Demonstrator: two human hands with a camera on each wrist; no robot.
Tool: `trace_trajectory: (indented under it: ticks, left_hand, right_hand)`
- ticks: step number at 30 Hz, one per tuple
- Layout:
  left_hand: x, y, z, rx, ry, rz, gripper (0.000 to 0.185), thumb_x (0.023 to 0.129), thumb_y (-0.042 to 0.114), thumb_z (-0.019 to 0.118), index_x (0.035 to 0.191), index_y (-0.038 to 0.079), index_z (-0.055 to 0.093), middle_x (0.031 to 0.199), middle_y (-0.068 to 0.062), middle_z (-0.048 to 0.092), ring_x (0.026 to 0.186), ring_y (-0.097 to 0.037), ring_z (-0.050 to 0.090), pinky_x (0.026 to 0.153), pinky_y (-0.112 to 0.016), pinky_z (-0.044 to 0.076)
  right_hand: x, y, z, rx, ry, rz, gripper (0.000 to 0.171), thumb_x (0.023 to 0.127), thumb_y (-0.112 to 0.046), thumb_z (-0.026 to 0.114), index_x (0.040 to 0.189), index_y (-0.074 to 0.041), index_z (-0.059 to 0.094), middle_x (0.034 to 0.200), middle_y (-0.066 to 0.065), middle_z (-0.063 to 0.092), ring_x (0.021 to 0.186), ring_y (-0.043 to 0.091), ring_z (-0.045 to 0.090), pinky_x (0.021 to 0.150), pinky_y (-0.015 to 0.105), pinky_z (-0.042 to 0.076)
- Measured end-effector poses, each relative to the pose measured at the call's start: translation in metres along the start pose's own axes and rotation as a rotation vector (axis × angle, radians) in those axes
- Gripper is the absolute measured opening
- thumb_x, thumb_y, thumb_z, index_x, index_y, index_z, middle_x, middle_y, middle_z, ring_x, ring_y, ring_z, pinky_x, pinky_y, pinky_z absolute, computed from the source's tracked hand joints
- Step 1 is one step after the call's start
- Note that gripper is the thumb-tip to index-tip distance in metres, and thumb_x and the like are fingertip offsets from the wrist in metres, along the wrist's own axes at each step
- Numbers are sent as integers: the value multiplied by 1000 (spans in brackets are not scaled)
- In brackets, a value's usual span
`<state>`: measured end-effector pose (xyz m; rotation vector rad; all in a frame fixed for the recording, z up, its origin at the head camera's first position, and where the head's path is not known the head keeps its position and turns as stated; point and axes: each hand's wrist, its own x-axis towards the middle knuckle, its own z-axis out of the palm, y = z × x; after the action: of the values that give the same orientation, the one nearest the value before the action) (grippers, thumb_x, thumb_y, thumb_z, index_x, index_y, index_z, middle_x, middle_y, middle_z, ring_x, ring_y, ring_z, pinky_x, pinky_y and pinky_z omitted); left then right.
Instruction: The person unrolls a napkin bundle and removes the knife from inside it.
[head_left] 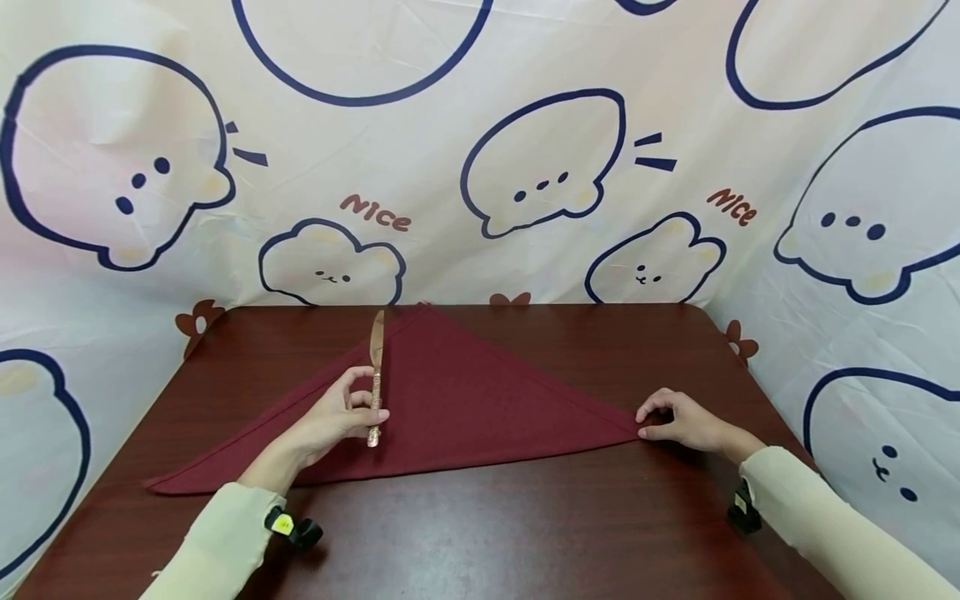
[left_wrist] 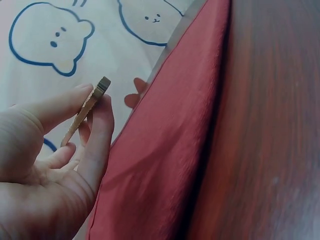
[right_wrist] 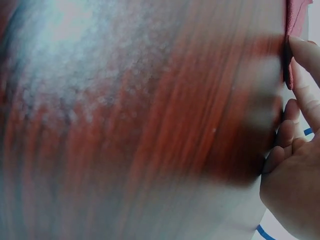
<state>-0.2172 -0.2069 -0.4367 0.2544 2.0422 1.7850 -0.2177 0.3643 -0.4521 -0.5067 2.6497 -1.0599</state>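
A dark red cloth napkin (head_left: 480, 400), folded into a triangle, lies on the brown table with its peak toward the back edge. My left hand (head_left: 333, 421) holds a gold-coloured table knife (head_left: 377, 367) by its patterned handle, between thumb and fingers. The knife overlaps the left half of the napkin in the head view, blade toward the back. In the left wrist view the end of the knife handle (left_wrist: 100, 89) shows between thumb and fingers, beside the napkin (left_wrist: 165, 125). My right hand (head_left: 686, 423) pinches the napkin's right corner; in the right wrist view the thumb and finger meet at that corner (right_wrist: 288, 70).
The brown wooden table (head_left: 510, 533) spreads in front of the napkin and to both sides. A pale cloth backdrop (head_left: 442, 158) with cartoon outlines hangs along the back and sides. A black camera strap (head_left: 288, 527) sits on the left wrist, another (head_left: 744, 507) on the right.
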Motion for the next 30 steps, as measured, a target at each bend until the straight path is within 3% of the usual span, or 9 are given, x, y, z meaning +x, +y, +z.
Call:
trace_trajectory:
  ticks: [30]
  left_hand:
    - [54,16,51,-90,-14,-13,78,96,9,68,155,7,17,94,-5,61,81,-18,66,79,-32,60]
  right_hand:
    - [1,1,1,-19,5,5,14,88,-20,78,98,-11,74,104,5,63,94,5,48,83,23,42]
